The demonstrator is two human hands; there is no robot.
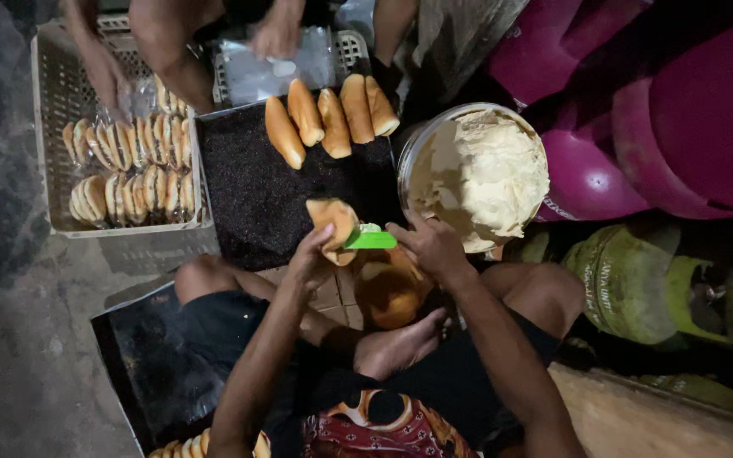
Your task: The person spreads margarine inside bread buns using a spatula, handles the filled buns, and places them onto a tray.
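Observation:
My left hand (313, 254) holds a split bread roll (332, 222) over the near edge of a dark tray of chocolate sprinkles (256, 203). My right hand (430, 246) grips a green-handled spreader (371, 240) whose blade goes into the roll's cut. A white bucket of pale cream (478, 174) stands just beyond my right hand. Several more rolls (328, 114) lie in a row at the tray's far edge.
Across the tray another person's hands (277, 38) work on a clear plastic bag. A white crate (48, 127) at the left holds bagged rolls (129, 165). Magenta plastic chairs (663, 102) and a green gas cylinder (629, 280) crowd the right. My crossed legs (383, 339) fill the near floor.

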